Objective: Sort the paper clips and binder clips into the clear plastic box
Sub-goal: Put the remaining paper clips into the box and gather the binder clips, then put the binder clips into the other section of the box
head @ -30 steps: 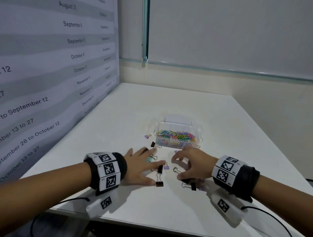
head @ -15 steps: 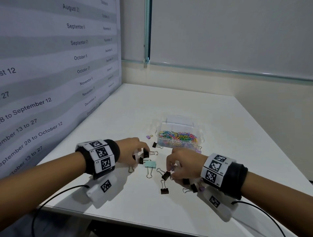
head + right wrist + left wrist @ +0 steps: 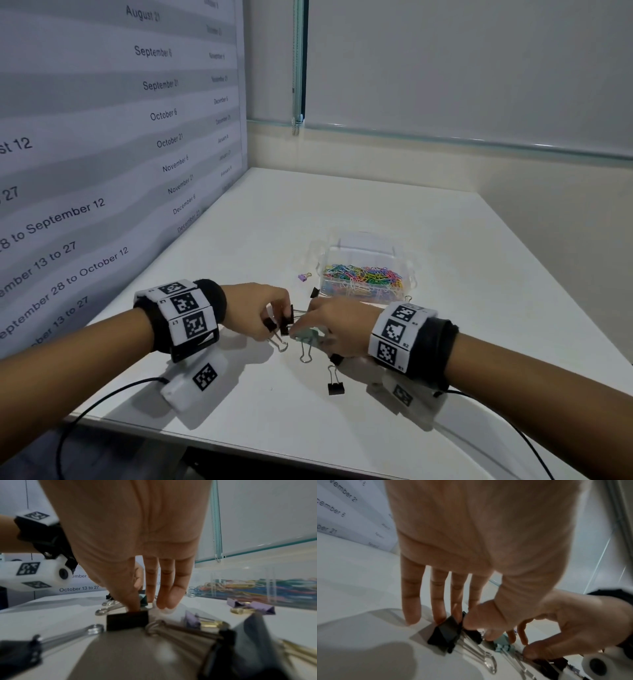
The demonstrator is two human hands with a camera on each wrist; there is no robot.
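Gathering is the step in hand: since a second ago both hands have drawn in from a wider spread and now meet over the loose binder clips in front of the clear plastic box [image 3: 368, 270]. The left hand [image 3: 255, 313] has gone from flat on the worktop [image 3: 479, 274] to a thumb-and-finger pinch on a black binder clip [image 3: 444, 635], lifted partly off the surface. The right hand [image 3: 337, 330] has its fingers curled down over a pale green binder clip [image 3: 308, 337]; whether that grip has actually closed on it I cannot tell. Judging by this, the clips are being bunched for one carry to the box.

Coloured paper clips [image 3: 363, 275] already fill the box. Another black binder clip [image 3: 335, 387] lies nearer the person, a small purple clip [image 3: 303, 277] sits just left of the box, and more purple ones [image 3: 250, 606] lie beside its wall.

On the wall panel [image 3: 102, 137] dates can be read: "August 21", "September 6", "October 6", "October 13 to 27".
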